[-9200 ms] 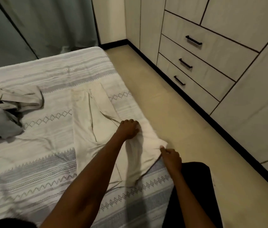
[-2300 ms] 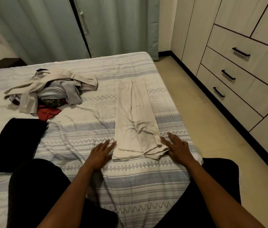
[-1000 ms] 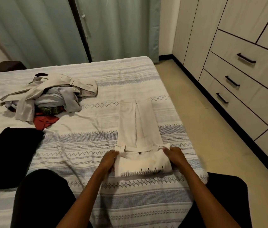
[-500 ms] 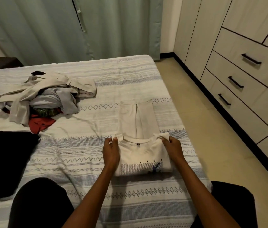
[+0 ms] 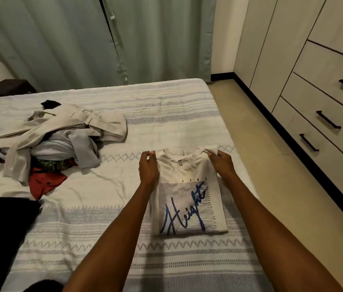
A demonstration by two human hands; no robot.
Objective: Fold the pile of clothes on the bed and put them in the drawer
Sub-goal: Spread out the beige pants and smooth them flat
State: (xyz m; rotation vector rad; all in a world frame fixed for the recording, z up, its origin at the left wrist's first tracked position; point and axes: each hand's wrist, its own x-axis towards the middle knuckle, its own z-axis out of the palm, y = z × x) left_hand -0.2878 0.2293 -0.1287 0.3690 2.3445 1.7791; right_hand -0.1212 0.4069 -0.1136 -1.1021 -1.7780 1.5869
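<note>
A person leans over a bed (image 5: 166, 106), folding a shirt (image 5: 187, 199); it lies near the bed's right edge, close in front of them. The left hand (image 5: 148, 169) pinches the shirt's left shoulder corner and the right hand (image 5: 222, 165) pinches the right shoulder corner, both lifting the collar end slightly off the bed; each hand is closed on cloth.

The shirt looks light and limp, thin knit that will sag wherever it is not supported; not fragile, not slippery, but likely to fall open if picked up by one edge. I would judge the safest hold to be under both long sides with flat palms, or a pinch through all layers at the folded edge.

It is cream-white, folded into a narrow rectangle, collar away from the person; the front shows a grey hatched square with blue script lettering and a small line of dark capitals above it.

To the left sits the pile (image 5: 50, 144), still loose: beige, pale grey, patterned green and red pieces. A black garment (image 5: 2, 228) lies flat at the near left. The drawers (image 5: 324, 114) stand shut along the right wall, across a strip of floor.
</note>
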